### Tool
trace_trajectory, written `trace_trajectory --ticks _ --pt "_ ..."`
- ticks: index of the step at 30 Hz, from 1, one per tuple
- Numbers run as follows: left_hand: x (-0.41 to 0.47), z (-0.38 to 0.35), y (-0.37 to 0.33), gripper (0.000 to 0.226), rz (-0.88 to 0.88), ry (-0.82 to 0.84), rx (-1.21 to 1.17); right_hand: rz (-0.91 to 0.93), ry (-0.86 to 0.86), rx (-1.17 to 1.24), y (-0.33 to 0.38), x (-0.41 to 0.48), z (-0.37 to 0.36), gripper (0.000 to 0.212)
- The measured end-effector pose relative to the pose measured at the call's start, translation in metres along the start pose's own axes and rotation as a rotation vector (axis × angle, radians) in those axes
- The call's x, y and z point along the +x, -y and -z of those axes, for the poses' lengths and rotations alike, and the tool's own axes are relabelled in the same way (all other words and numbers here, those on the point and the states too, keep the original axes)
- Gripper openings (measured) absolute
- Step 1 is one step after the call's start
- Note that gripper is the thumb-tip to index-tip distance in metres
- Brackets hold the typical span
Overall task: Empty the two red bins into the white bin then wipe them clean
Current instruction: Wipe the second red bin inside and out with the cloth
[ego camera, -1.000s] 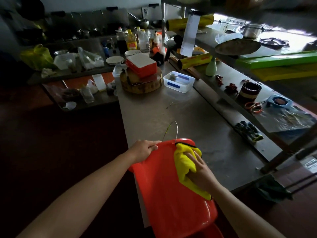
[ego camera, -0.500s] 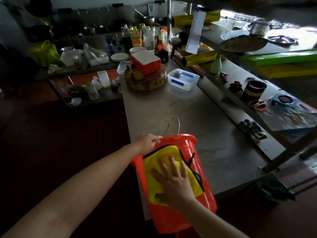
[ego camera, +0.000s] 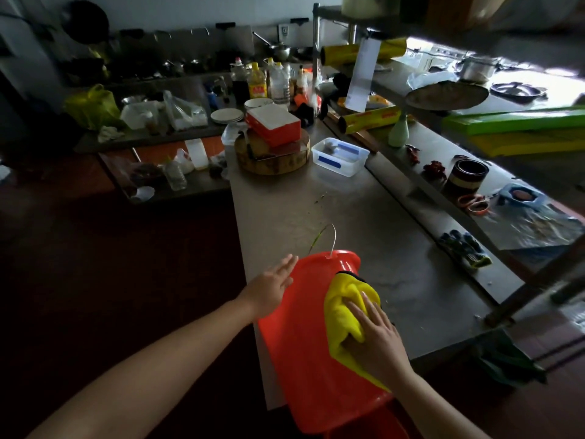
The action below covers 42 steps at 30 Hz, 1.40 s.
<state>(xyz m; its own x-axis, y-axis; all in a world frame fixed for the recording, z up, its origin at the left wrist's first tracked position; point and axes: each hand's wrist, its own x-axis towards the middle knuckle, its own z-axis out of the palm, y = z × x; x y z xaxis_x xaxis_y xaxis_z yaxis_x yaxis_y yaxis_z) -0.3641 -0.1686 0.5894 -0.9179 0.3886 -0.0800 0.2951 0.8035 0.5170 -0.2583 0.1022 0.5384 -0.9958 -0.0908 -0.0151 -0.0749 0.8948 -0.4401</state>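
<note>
A red bin (ego camera: 300,337) lies tipped on its side over the near corner of the steel counter (ego camera: 316,210), its rim and wire handle (ego camera: 329,239) pointing away from me. My right hand (ego camera: 373,337) presses a yellow cloth (ego camera: 343,308) flat against the bin's outer wall with straight fingers. My left hand (ego camera: 269,283) rests open on the bin's left side near the rim. Part of a second red bin (ego camera: 367,427) shows under the first at the bottom edge. No white bin is in view.
A round wooden block (ego camera: 272,153) with a red-and-white box (ego camera: 273,123) stands at the counter's far end, beside a clear plastic tub (ego camera: 340,155). Gloves (ego camera: 465,248), a dark cup (ego camera: 465,175) and film rolls (ego camera: 368,118) line the right shelf. Bottles (ego camera: 256,80) crowd the back.
The bin has rolled so its outer wall faces up. My right hand moved the cloth from the bin's mouth to the right side. My left hand let go of the rim and opened.
</note>
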Motion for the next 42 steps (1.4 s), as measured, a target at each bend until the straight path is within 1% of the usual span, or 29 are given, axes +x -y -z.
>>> trace_trajectory --ticks 2,4,6,7,8,10,12,14,16,18,20,22,26,28,29,32,33,35,37,39,42 --pt "-0.006 -0.005 0.006 0.065 -0.03 0.027 0.102 -0.013 0.014 0.005 0.0 0.003 0.003 0.08" --pt "-0.008 -0.002 0.007 0.071 -0.022 0.065 0.133 -0.041 0.021 -0.034 0.006 0.001 0.001 0.077" --pt "-0.004 0.004 0.006 0.073 -0.017 0.098 0.124 -0.086 0.008 -0.119 0.023 -0.004 -0.003 0.081" --pt "-0.002 0.007 0.006 0.073 -0.023 0.096 0.116 -0.067 0.0 -0.175 0.034 -0.008 -0.005 0.085" --pt "-0.001 0.008 0.006 0.072 -0.03 0.083 0.108 -0.002 0.0 -0.225 0.046 -0.011 -0.009 0.091" --pt "0.002 0.013 0.009 0.074 -0.039 0.046 0.108 0.218 0.034 -0.345 0.067 -0.018 -0.023 0.1" --pt "0.003 0.018 0.016 0.075 -0.049 0.015 0.119 0.413 0.113 -0.467 0.082 -0.023 -0.04 0.102" --pt "0.003 0.019 0.025 0.076 -0.063 0.001 0.125 0.503 0.172 -0.531 0.088 -0.025 -0.051 0.098" --pt "0.001 0.02 0.034 0.08 -0.068 -0.001 0.137 0.543 0.162 -0.548 0.086 -0.023 -0.048 0.092" --pt "0.0 0.019 0.041 0.077 -0.071 -0.009 0.119 0.54 0.116 -0.503 0.077 -0.019 -0.035 0.089" --pt "-0.002 0.02 0.045 0.07 -0.072 -0.018 0.086 0.483 0.076 -0.411 0.059 -0.014 -0.02 0.091" --pt "-0.005 0.019 0.049 0.066 -0.078 -0.033 0.077 0.366 0.049 -0.265 0.034 -0.009 -0.008 0.091" --pt "-0.015 0.017 0.051 0.058 -0.052 -0.039 0.081 0.08 0.025 0.143 -0.01 -0.007 0.0 0.082" --pt "-0.016 0.019 0.044 0.058 -0.035 0.001 0.098 0.032 0.018 0.241 -0.02 -0.005 -0.001 0.079" --pt "-0.012 0.02 0.038 0.058 -0.041 -0.006 0.104 0.022 0.02 0.26 -0.022 -0.005 -0.001 0.078" --pt "0.012 0.018 0.007 0.052 -0.113 -0.129 0.11 0.028 0.022 0.258 -0.018 -0.006 -0.001 0.077" --pt "0.022 0.016 -0.004 0.052 -0.116 -0.13 0.107 0.037 0.023 0.238 -0.014 -0.008 -0.001 0.078" --pt "0.038 0.01 -0.02 0.052 -0.081 -0.076 0.111 0.052 0.021 0.175 -0.004 -0.013 -0.003 0.079" --pt "0.045 0.006 -0.024 0.049 -0.05 -0.067 0.125 0.066 0.004 0.068 0.009 -0.019 -0.004 0.083" --pt "0.044 0.005 -0.019 0.051 -0.043 -0.111 0.131 0.153 0.01 -0.077 0.025 -0.026 -0.007 0.088" --pt "0.043 0.006 -0.011 0.051 -0.059 -0.137 0.103 0.403 0.053 -0.315 0.054 -0.034 -0.02 0.097"
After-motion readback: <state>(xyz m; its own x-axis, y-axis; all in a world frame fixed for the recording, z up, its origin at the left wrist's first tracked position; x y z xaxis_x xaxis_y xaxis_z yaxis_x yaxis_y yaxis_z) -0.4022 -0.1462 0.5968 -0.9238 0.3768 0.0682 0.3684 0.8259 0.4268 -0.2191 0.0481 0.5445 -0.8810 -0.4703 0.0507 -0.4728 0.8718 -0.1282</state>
